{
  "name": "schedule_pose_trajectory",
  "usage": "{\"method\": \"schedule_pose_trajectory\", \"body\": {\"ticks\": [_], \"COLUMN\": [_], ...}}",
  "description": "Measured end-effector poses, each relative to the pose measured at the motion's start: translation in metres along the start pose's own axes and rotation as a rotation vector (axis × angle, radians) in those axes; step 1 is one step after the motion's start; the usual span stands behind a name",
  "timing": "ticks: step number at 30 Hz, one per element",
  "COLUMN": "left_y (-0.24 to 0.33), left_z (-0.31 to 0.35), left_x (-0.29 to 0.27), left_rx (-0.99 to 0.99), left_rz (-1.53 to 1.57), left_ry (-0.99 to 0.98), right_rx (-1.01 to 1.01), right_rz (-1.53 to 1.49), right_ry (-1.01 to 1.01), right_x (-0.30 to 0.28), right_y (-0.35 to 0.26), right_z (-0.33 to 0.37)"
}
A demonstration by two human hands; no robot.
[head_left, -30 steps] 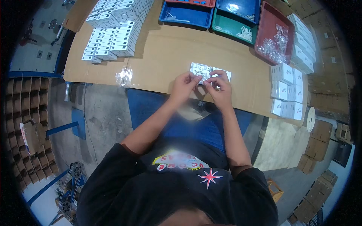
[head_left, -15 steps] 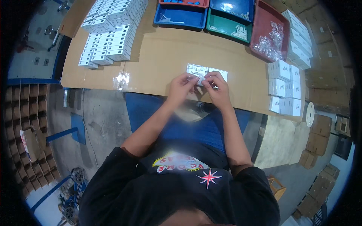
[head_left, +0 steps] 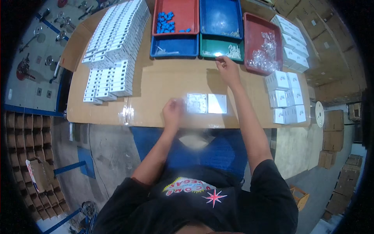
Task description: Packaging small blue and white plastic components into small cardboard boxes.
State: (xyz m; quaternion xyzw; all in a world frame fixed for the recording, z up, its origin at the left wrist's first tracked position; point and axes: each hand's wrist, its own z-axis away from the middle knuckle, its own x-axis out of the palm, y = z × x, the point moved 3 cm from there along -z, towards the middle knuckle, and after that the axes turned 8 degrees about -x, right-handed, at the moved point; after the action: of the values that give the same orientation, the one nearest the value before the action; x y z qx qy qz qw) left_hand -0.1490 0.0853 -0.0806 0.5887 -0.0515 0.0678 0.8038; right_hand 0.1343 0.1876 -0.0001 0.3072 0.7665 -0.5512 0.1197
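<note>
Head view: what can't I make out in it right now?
All in the head view:
- Left hand: blurred, so whether it holds anything is unclear.
- Right hand: its fingertips, near the green tray, are too small to show any grip.
- Left white square piece: details too small and washed out by glare.
- Red tray with blue parts: far end cut off by the top edge.

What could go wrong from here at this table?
The right hand, at the near edge of the green tray, might knock out small white pieces. The blurred left hand, beside the nearer flat white square, could nudge it. The tall stack of white boxes might topple if bumped.
</note>
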Motion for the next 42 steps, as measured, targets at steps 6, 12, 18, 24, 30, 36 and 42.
{"method": "schedule_pose_trajectory", "body": {"ticks": [6,12,18,24,30,36,42], "left_y": [-0.022,-0.03,-0.038,-0.039,-0.056,-0.016,0.007], "left_z": [-0.013,-0.017,-0.022,-0.022,-0.027,-0.007,0.001], "left_x": [-0.007,-0.006,-0.011,-0.007,-0.022,-0.001,0.017], "left_rx": [0.091,0.023,0.082,0.061,0.125,0.015,-0.016], "left_rz": [-0.05,-0.042,-0.083,-0.099,-0.211,-0.094,0.064], "left_ry": [0.024,0.015,0.008,0.008,0.048,-0.011,-0.105], "right_rx": [-0.119,-0.102,-0.064,-0.14,-0.104,0.077,0.284], "right_rz": [0.305,0.584,0.592,0.569,0.278,-0.302,-0.618], "right_ry": [-0.127,-0.339,-0.384,-0.252,0.096,0.153,0.055], "right_x": [0.032,0.055,0.066,0.063,0.035,0.027,0.039], "right_y": [0.039,0.045,0.045,0.056,0.022,-0.001,-0.048], "right_z": [-0.08,-0.102,-0.108,-0.102,-0.07,0.041,0.124]}}
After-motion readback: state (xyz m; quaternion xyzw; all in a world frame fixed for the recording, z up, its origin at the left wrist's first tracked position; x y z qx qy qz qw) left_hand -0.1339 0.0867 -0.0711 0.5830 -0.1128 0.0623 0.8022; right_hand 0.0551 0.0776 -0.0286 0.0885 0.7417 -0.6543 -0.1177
